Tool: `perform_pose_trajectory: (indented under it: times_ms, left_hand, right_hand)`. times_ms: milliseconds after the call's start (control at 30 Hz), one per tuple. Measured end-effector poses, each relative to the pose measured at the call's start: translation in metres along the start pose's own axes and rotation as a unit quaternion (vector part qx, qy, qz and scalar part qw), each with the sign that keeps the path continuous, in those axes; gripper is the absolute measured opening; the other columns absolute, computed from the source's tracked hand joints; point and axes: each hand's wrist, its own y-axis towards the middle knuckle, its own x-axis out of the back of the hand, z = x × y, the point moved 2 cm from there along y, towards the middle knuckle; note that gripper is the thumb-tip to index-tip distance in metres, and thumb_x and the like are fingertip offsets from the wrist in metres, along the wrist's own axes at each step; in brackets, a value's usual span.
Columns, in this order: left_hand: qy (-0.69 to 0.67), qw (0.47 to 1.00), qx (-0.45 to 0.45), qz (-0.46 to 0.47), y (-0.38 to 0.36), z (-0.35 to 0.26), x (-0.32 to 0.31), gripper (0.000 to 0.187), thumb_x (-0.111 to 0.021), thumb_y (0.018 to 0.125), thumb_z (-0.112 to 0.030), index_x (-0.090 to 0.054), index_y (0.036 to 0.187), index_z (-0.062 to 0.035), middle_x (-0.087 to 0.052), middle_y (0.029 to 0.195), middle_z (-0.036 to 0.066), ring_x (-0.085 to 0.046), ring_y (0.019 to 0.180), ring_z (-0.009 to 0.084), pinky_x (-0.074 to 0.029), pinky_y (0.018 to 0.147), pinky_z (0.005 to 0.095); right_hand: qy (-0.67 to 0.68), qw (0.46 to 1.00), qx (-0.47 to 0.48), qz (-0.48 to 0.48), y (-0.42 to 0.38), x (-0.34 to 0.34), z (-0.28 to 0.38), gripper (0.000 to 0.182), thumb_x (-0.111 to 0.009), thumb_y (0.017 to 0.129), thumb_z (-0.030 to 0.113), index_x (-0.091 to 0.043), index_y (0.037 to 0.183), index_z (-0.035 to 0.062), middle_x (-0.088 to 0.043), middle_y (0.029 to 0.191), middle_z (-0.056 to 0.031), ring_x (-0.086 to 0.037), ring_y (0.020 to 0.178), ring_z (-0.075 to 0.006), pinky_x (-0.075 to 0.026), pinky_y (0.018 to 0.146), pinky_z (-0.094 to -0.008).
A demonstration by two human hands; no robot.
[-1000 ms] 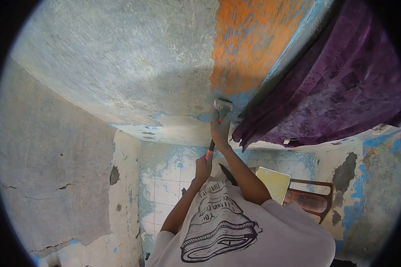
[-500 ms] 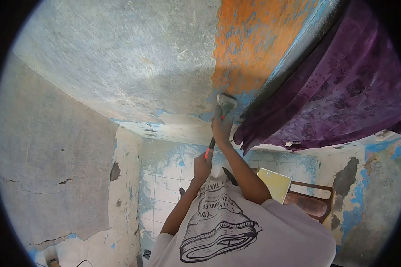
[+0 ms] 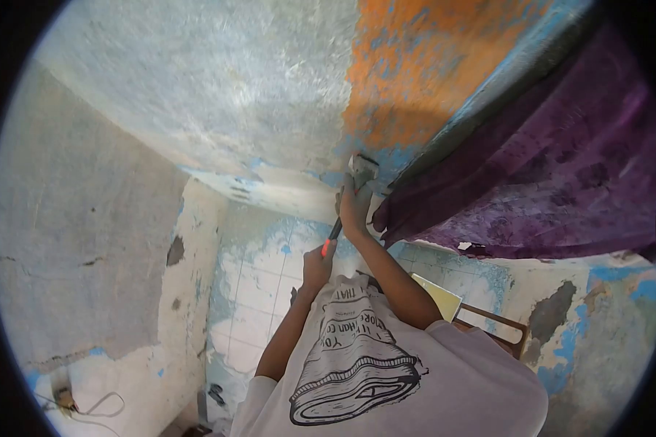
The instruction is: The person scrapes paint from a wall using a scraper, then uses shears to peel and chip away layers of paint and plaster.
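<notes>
A long-handled scraper (image 3: 363,167) has its wide blade against the wall, where blue paint meets bare grey plaster below an orange painted patch (image 3: 408,80). My right hand (image 3: 354,207) is wrapped round the scraper's upper part, just below the blade. Lower down, my left hand (image 3: 318,266) grips the black and red handle near its end. A purple patterned curtain (image 3: 532,175) hangs close to the right of the blade.
A wooden chair (image 3: 492,320) with a yellow board (image 3: 437,297) stands on the tiled floor (image 3: 259,291) at the right. Loose wire (image 3: 98,409) and a socket box (image 3: 65,399) are at the lower left. Peeling walls surround the floor.
The view has shifted, showing more of the lower left corner. Both hands and the scraper appear slightly further left in the picture, still gripped the same way.
</notes>
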Motion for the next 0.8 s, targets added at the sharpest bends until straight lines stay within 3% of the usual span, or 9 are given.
perform_pose_trajectory:
  times_ms: [100, 167, 233, 300, 367, 500, 633, 700, 800]
  left_hand:
    - [-0.029, 0.999, 0.037, 0.017, 0.005, 0.021, -0.014, 0.067, -0.05, 0.101, -0.052, -0.059, 0.069, 0.0061, -0.049, 0.052, 0.02, -0.051, 0.047, 0.028, -0.04, 0.052, 0.044]
    - [-0.085, 0.991, 0.096, 0.046, 0.004, 0.029, -0.018, 0.069, -0.048, 0.102, -0.053, -0.058, 0.067, 0.0047, -0.051, 0.051, 0.013, -0.052, 0.048, 0.0233, -0.04, 0.051, 0.041]
    - [-0.116, 0.956, 0.232, 0.135, -0.001, 0.044, -0.024, 0.068, -0.045, 0.103, -0.052, -0.057, 0.062, 0.0015, -0.051, 0.051, 0.006, -0.051, 0.049, 0.0179, -0.04, 0.049, 0.0375]
    - [-0.099, 0.969, 0.202, 0.102, 0.003, 0.05, -0.026, 0.068, -0.045, 0.103, -0.052, -0.056, 0.061, 0.0001, -0.05, 0.051, 0.005, -0.05, 0.049, 0.0168, -0.039, 0.049, 0.0367]
    - [-0.081, 0.978, 0.176, 0.081, 0.003, 0.044, -0.03, 0.068, -0.044, 0.103, -0.052, -0.055, 0.06, -0.0014, -0.049, 0.051, 0.005, -0.049, 0.048, 0.0157, -0.038, 0.048, 0.0359]
    - [-0.174, 0.98, 0.092, 0.031, 0.025, 0.025, -0.029, 0.072, -0.045, 0.101, -0.058, -0.052, 0.057, -0.0021, -0.047, 0.051, 0.003, -0.047, 0.048, 0.0148, -0.038, 0.048, 0.0356]
    - [-0.066, 0.988, 0.131, 0.038, 0.022, 0.061, -0.026, 0.073, -0.048, 0.1, -0.057, -0.055, 0.06, 0.0033, -0.051, 0.051, 0.013, -0.051, 0.049, 0.0233, -0.041, 0.052, 0.0427]
    - [0.003, 0.99, 0.135, 0.033, 0.022, 0.065, -0.021, 0.073, -0.049, 0.1, -0.057, -0.057, 0.062, 0.0052, -0.052, 0.051, 0.018, -0.053, 0.05, 0.0271, -0.042, 0.054, 0.0455]
    - [0.008, 0.999, 0.042, -0.033, 0.023, 0.031, -0.007, 0.071, -0.052, 0.099, -0.056, -0.059, 0.068, 0.0073, -0.053, 0.057, 0.025, -0.056, 0.054, 0.034, -0.041, 0.057, 0.0488]
  right_hand:
    - [0.01, 1.0, -0.018, 0.013, 0.0, 0.002, -0.011, 0.028, -0.059, 0.098, 0.027, -0.05, 0.084, 0.0052, -0.041, 0.052, 0.0045, -0.041, 0.036, -0.0096, -0.031, 0.036, -0.0292]
    - [0.016, 0.998, -0.037, 0.043, 0.004, 0.003, -0.03, 0.032, -0.06, 0.1, 0.026, -0.039, 0.077, 0.0146, -0.035, 0.053, 0.0054, -0.035, 0.037, -0.0081, -0.027, 0.035, -0.0267]
    - [0.02, 0.994, -0.087, 0.057, 0.005, 0.012, -0.051, 0.032, -0.06, 0.1, 0.026, -0.04, 0.077, 0.0148, -0.034, 0.052, 0.0055, -0.034, 0.037, -0.008, -0.027, 0.035, -0.0266]
    - [0.024, 0.988, -0.134, 0.068, 0.006, 0.009, -0.054, 0.032, -0.06, 0.1, 0.025, -0.041, 0.078, 0.0151, -0.034, 0.052, 0.0056, -0.034, 0.037, -0.0078, -0.027, 0.035, -0.0265]
    - [0.046, 0.988, -0.071, 0.129, 0.0, -0.003, -0.018, 0.032, -0.061, 0.1, 0.025, -0.041, 0.077, 0.0152, -0.034, 0.051, 0.0055, -0.033, 0.037, -0.0073, -0.026, 0.035, -0.026]
    - [0.093, 0.974, -0.053, 0.201, 0.014, -0.012, -0.003, 0.034, -0.063, 0.098, 0.026, -0.041, 0.074, 0.0148, -0.036, 0.05, 0.0042, -0.033, 0.036, -0.0083, -0.024, 0.034, -0.0266]
    - [0.093, 0.982, -0.098, 0.135, 0.017, -0.002, -0.05, 0.036, -0.063, 0.096, 0.028, -0.042, 0.071, 0.0146, -0.034, 0.048, 0.0063, -0.034, 0.035, -0.0066, -0.023, 0.035, -0.0266]
    - [0.125, 0.973, -0.172, 0.089, 0.023, 0.007, -0.078, 0.035, -0.063, 0.095, 0.025, -0.041, 0.07, 0.0141, -0.032, 0.047, 0.0052, -0.033, 0.034, -0.0085, -0.022, 0.034, -0.0272]
    - [0.142, 0.97, -0.131, 0.144, 0.014, -0.012, -0.02, 0.035, -0.062, 0.094, 0.022, -0.039, 0.069, 0.0141, -0.031, 0.047, 0.004, -0.032, 0.034, -0.0095, -0.021, 0.035, -0.0284]
